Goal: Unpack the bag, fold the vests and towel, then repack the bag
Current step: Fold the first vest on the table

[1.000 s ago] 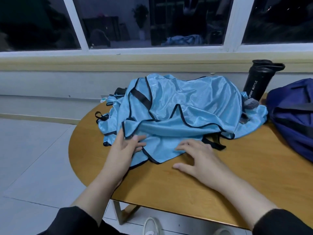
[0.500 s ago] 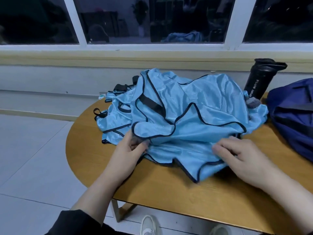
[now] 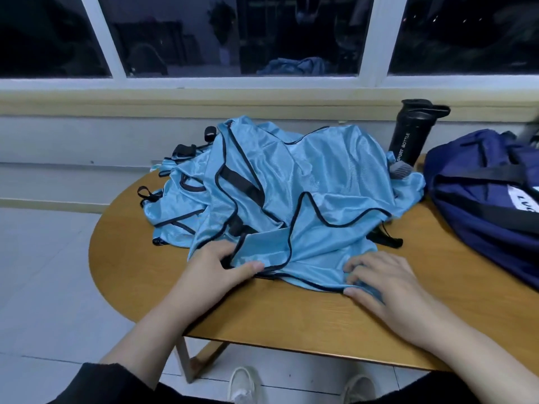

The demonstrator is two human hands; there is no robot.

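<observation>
1. A second ago the left hand (image 3: pixel 215 265) lay on the near left edge of the pile of light blue vests (image 3: pixel 291 193) and the right hand (image 3: pixel 388 282) lay flat, fingers spread, on the cloth near the middle. Now both have drawn back toward the near edge of the surface (image 3: pixel 291 316), taking the hem of the top vest with them.

2. The left grip is grasping a black-piped flap of the top vest: the thumb lies over the cloth and the fingers are tucked under it.

3. The right grip has gathered the lower hem, with its fingers curled and a fold of blue cloth bunched beneath them against the surface.

4. The top vest has been pulled nearer and stretched between the two hands, while the rest of the pile has stayed heaped behind, near the middle of the surface.

5. I judge this to mean unpacking is done and folding is starting: one vest is being separated from the heap. No towel can be made out.

6. The navy bag (image 3: pixel 490 199) lies slumped at the right edge, just beside the pile. A black sport bottle (image 3: pixel 411 135) stands upright behind the pile's right side.

7. The surface is a rounded wooden top on a wooden leg. Beyond it runs a pale sill under dark windows (image 3: pixel 233 33), and the floor is of light tiles.
</observation>
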